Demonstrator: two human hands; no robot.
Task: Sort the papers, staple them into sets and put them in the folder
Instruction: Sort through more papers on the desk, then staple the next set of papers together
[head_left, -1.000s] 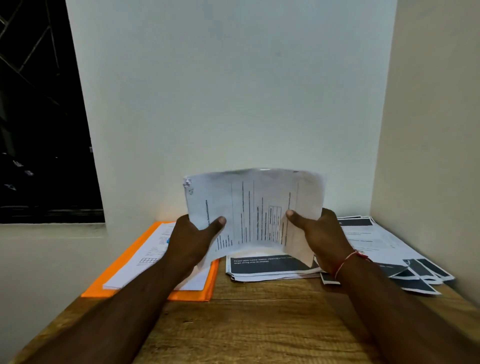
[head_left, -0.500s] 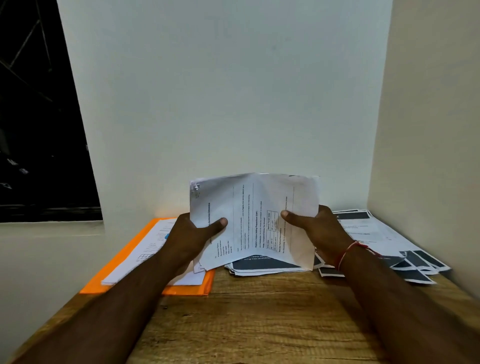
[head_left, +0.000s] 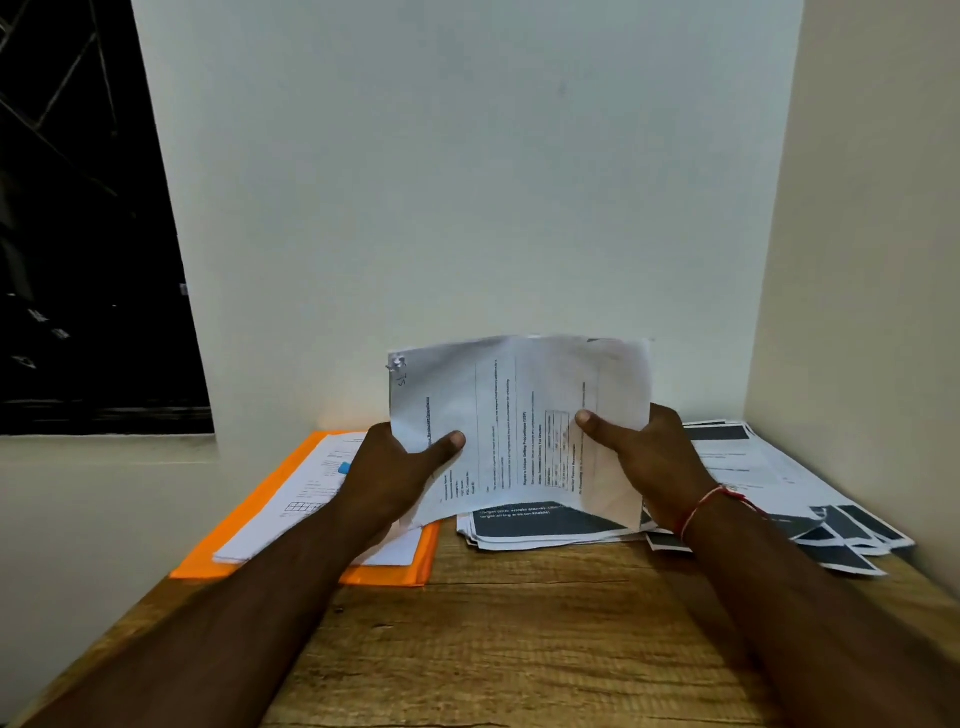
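Gripping stapled set (head_left: 519, 415) between left hand (head_left: 395, 478), right hand (head_left: 649, 462).

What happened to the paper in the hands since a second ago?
The paper was bowed. Now it is flatter, and its lower right corner hangs over the middle stack. Nothing was picked up or let go. The left hand and right hand kept gripping its sides, thumbs in front, in almost the same place. The folder and right pile stayed put.
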